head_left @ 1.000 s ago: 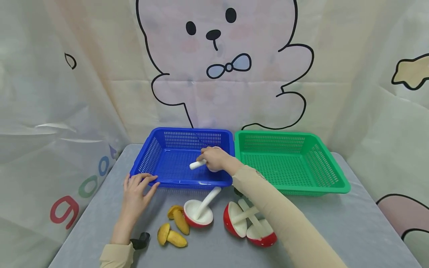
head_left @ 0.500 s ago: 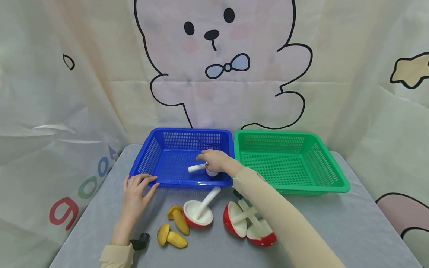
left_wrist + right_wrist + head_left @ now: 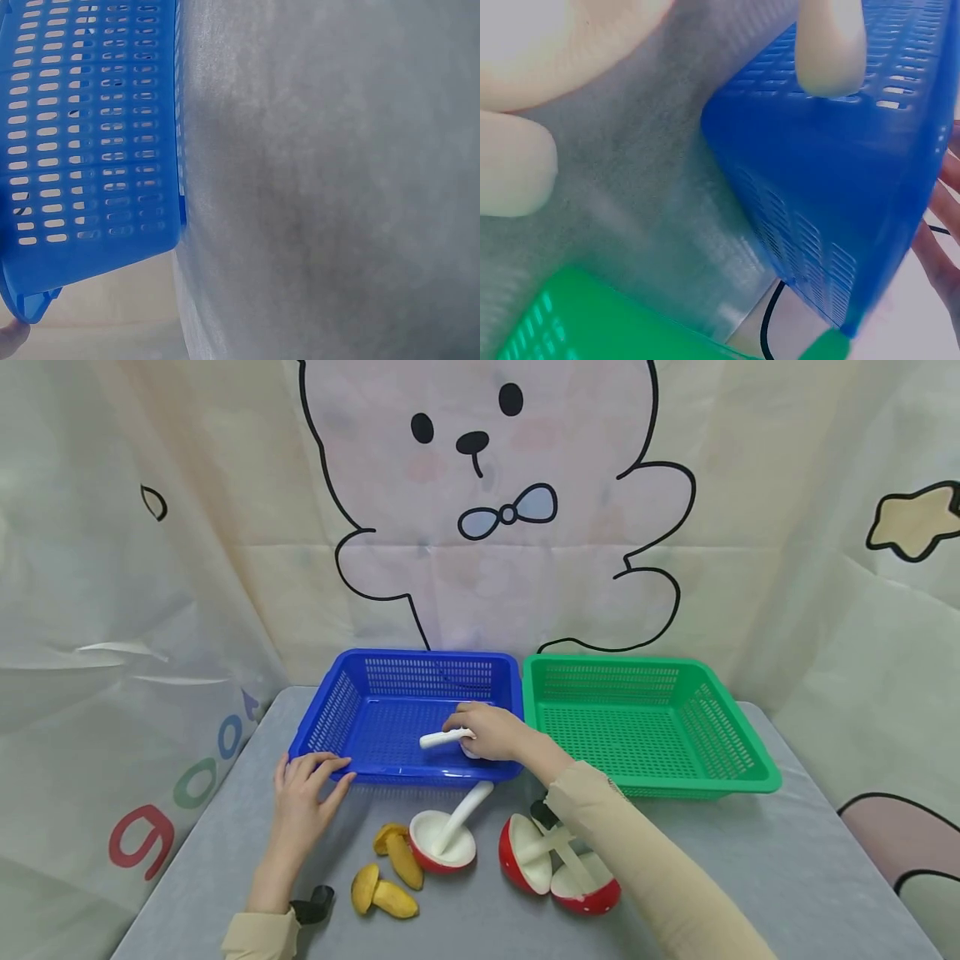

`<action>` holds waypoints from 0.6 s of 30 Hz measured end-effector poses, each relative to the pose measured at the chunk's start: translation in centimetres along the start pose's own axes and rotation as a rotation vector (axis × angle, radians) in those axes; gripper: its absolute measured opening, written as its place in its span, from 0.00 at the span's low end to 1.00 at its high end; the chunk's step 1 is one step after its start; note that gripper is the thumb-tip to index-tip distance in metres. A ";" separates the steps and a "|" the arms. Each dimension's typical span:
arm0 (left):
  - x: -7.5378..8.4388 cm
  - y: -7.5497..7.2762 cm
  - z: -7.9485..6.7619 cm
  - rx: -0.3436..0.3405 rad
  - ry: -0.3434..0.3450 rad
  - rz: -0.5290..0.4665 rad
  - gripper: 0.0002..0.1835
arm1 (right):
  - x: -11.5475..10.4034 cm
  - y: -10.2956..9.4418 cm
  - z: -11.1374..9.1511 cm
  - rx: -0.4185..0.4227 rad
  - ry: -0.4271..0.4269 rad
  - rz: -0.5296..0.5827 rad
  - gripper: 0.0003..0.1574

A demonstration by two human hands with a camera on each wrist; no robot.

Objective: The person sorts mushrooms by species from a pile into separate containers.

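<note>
Inside the blue basket (image 3: 330,714) lies a toy mushroom (image 3: 442,738) whose white stem points left; its cap is mostly hidden by my right hand (image 3: 491,732). That hand reaches over the near rim, its fingers bent down behind the stem; I cannot tell whether they still grip the mushroom. In the right wrist view some fingers (image 3: 941,217) show past the basket rim. My left hand (image 3: 303,802) holds the basket's near left corner, thumb outside and fingers over the rim. In the left wrist view a fingertip (image 3: 11,337) touches the rim of the basket (image 3: 97,127).
A green basket (image 3: 697,785) stands right of the blue one. Nearer on the grey table are a red-capped mushroom (image 3: 450,860), two crossed red-capped mushrooms (image 3: 517,860) (image 3: 585,897), and two yellow mushrooms (image 3: 405,864) (image 3: 393,897). A printed curtain (image 3: 270,468) hangs behind.
My right hand has lowered the mushroom in the blue basket and shifted slightly right, so more of the stem shows in front of the fingers. The left hand stays at the corner.
</note>
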State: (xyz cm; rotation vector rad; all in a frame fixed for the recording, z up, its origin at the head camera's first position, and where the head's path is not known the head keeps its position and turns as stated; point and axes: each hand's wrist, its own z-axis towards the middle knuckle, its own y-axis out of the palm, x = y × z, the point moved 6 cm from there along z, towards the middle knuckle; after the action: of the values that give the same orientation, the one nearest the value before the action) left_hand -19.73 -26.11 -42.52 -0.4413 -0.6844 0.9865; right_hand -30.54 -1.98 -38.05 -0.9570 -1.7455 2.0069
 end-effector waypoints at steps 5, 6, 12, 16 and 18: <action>-0.1 0.0 0.0 -0.001 -0.003 0.002 0.14 | -0.1 -0.4 -0.9 0.035 0.025 0.076 0.18; -0.1 0.0 -0.1 -0.001 -0.004 0.003 0.14 | -0.2 -0.5 -1.1 0.045 0.026 0.094 0.17; -0.1 0.0 -0.2 -0.010 -0.014 -0.001 0.14 | -1.0 -1.3 -2.4 0.088 0.021 0.150 0.17; -0.1 0.0 -0.1 -0.007 -0.009 -0.003 0.14 | -1.9 -1.6 -3.2 0.113 -0.029 0.089 0.17; -0.1 0.0 0.0 -0.003 -0.004 -0.005 0.14 | -2.3 -1.7 -3.6 0.116 -0.051 0.054 0.17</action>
State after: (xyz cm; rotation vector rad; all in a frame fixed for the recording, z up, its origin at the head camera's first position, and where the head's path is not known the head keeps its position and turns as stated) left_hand -19.77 -26.18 -42.61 -0.4403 -0.6901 0.9822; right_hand -26.82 -0.37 -35.90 -0.9324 -1.6248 2.1586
